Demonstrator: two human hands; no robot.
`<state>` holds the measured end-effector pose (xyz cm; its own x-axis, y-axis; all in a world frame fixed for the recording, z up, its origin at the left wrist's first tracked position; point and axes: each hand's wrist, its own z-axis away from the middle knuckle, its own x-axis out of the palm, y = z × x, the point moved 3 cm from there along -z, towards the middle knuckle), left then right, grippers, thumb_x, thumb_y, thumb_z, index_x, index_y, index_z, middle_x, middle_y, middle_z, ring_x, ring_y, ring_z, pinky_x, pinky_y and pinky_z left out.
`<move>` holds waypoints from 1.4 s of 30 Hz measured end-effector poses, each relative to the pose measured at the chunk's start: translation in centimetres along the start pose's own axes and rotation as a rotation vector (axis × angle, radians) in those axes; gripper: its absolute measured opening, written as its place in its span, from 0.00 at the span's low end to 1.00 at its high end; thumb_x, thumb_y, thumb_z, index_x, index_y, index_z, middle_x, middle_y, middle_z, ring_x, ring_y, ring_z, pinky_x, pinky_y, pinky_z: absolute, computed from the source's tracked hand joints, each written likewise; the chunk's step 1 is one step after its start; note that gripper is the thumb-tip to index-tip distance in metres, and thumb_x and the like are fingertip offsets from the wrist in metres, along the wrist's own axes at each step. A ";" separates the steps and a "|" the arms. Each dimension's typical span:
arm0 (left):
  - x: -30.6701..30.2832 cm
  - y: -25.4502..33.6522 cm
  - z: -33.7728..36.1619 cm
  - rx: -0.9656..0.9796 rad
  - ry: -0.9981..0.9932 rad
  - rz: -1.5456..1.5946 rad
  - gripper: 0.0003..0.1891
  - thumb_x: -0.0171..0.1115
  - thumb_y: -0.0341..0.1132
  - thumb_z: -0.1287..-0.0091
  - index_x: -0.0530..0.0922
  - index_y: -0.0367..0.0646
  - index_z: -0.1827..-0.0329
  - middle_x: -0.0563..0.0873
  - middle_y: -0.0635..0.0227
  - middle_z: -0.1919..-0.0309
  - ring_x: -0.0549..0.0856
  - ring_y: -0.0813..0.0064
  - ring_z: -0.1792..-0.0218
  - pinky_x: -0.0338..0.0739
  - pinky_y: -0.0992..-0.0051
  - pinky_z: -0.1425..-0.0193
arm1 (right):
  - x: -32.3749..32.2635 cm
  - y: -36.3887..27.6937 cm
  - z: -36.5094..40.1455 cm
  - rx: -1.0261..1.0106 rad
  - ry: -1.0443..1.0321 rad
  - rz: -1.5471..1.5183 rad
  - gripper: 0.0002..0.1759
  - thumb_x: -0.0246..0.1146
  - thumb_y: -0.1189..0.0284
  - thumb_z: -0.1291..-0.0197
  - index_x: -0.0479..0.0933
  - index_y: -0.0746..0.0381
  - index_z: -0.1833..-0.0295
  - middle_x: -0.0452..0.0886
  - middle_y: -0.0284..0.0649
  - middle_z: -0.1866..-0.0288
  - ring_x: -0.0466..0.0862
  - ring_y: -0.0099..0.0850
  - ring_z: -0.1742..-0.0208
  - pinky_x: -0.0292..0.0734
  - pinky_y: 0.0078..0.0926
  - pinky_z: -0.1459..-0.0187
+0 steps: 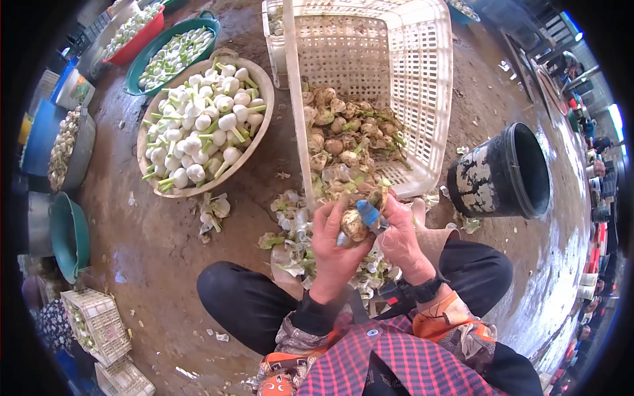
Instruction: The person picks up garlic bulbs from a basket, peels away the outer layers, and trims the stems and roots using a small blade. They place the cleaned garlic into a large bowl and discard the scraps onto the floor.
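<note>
My left hand is closed around an unpeeled garlic bulb with brown, dirty skin. Against the bulb's other side, my right hand has its fingers curled, with a blue wrap or cover at the thumb. Ragged dry leaf sticks up between the hands; the right fingertips are partly hidden. Just beyond them, a white plastic crate lies tipped toward me with unpeeled bulbs inside. Stripped garlic skins are heaped below my hands, between my legs.
Left of the crate stands a wide basin piled with peeled white garlic. A black bucket leans at the right. Green basin and red basin hold more garlic behind. Another green basin and crates are at far left.
</note>
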<state>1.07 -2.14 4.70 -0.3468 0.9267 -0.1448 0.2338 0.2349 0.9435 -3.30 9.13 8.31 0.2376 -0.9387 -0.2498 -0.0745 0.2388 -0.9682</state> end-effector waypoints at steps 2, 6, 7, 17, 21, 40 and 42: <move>0.1 0.0 0.2 -0.034 -0.050 0.026 0.36 0.73 0.24 0.58 0.72 0.39 0.39 0.74 0.63 0.50 0.76 0.68 0.47 0.73 0.72 0.44 | -0.7 0.5 0.1 -0.038 -0.050 0.041 0.21 0.59 0.65 0.35 0.70 0.66 0.42 0.81 0.36 0.57 0.77 0.21 0.57 0.73 0.22 0.54; 0.7 -0.3 0.5 -0.147 -0.078 0.240 0.36 0.72 0.23 0.55 0.71 0.40 0.38 0.74 0.65 0.49 0.76 0.72 0.46 0.74 0.74 0.43 | -1.6 0.7 0.1 0.050 -0.194 -0.072 0.26 0.58 0.66 0.34 0.65 0.65 0.35 0.79 0.39 0.49 0.75 0.20 0.49 0.70 0.21 0.48; 0.8 -0.4 0.6 -0.171 -0.072 0.287 0.36 0.72 0.23 0.55 0.71 0.40 0.38 0.74 0.65 0.50 0.77 0.72 0.47 0.74 0.74 0.44 | -1.7 0.7 0.2 0.050 -0.218 -0.132 0.26 0.57 0.67 0.33 0.63 0.65 0.33 0.78 0.39 0.47 0.75 0.21 0.47 0.70 0.21 0.46; 0.0 -0.8 0.3 -0.035 0.022 -0.081 0.33 0.72 0.24 0.52 0.71 0.38 0.39 0.73 0.63 0.49 0.78 0.72 0.49 0.75 0.73 0.47 | -1.9 3.6 0.6 0.352 -0.006 -0.599 0.15 0.57 0.72 0.35 0.73 0.65 0.43 0.79 0.36 0.50 0.79 0.23 0.53 0.76 0.24 0.50; 0.2 -0.8 0.2 -0.081 -0.045 0.018 0.34 0.71 0.22 0.53 0.70 0.35 0.39 0.76 0.61 0.49 0.80 0.66 0.53 0.76 0.72 0.47 | -1.2 2.8 -0.1 0.211 0.009 -0.276 0.05 0.64 0.76 0.42 0.81 0.66 0.61 0.80 0.29 0.70 0.75 0.17 0.69 0.70 0.17 0.66; 0.1 -3.0 2.0 -0.739 -0.243 1.198 0.25 0.69 0.33 0.44 0.73 0.33 0.44 0.82 0.56 0.53 0.85 0.67 0.62 0.84 0.69 0.62 | -4.0 8.7 0.1 0.448 0.386 -1.047 0.07 0.55 0.73 0.37 0.78 0.62 0.59 0.81 0.36 0.61 0.80 0.29 0.60 0.76 0.29 0.57; 0.1 -2.4 1.7 -0.722 -0.311 1.407 0.28 0.69 0.36 0.45 0.71 0.32 0.43 0.81 0.51 0.53 0.86 0.61 0.64 0.86 0.63 0.64 | -5.1 10.9 0.3 0.443 0.159 -0.569 0.09 0.55 0.72 0.38 0.78 0.64 0.63 0.82 0.44 0.63 0.82 0.36 0.59 0.76 0.37 0.56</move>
<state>2.02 -2.14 1.96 -0.0276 0.3189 0.9474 -0.2955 -0.9080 0.2970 -5.03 16.56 -0.95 -0.0224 -0.9641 0.2647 0.4247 -0.2489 -0.8705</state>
